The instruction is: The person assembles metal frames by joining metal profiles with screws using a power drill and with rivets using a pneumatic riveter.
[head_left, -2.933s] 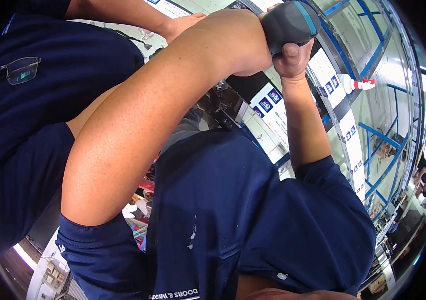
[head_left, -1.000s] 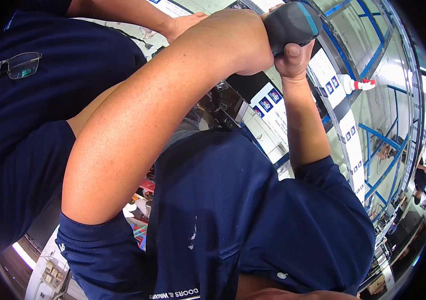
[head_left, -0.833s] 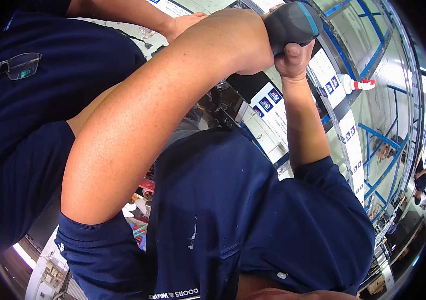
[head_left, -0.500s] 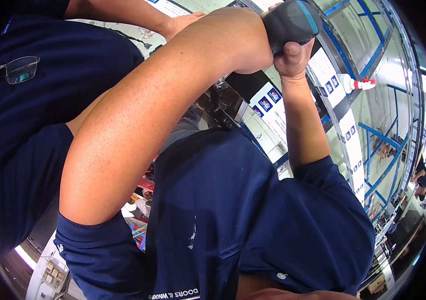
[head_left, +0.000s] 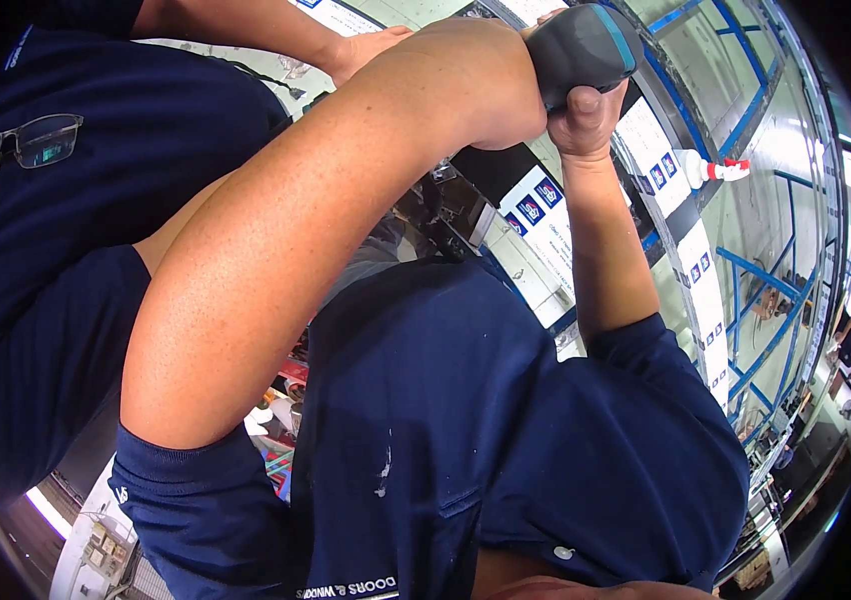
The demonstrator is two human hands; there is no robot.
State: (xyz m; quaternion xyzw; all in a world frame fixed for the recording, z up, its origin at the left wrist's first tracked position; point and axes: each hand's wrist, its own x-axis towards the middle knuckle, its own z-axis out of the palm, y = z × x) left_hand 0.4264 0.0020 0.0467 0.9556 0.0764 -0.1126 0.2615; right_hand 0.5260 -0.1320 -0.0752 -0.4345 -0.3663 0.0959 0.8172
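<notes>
Tool (head_left: 584,60) is clasped in the right hand (head_left: 589,125), far end hidden beyond the grip. Left hand (head_left: 514,95), alongside, is largely obscured; hold cannot be told. Bottle (head_left: 693,167): right of the grip, contents indiscernible.

Navy short-sleeved shirt (head_left: 426,400), white smudge (head_left: 385,468)

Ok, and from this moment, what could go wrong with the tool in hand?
The working end of the dark grey power tool is hidden here, so a slip could be hard to spot. A co-worker's hand appears near the left forearm, so a sudden jerk might bump it. The right hand might knock the red-and-white bottle.
</notes>
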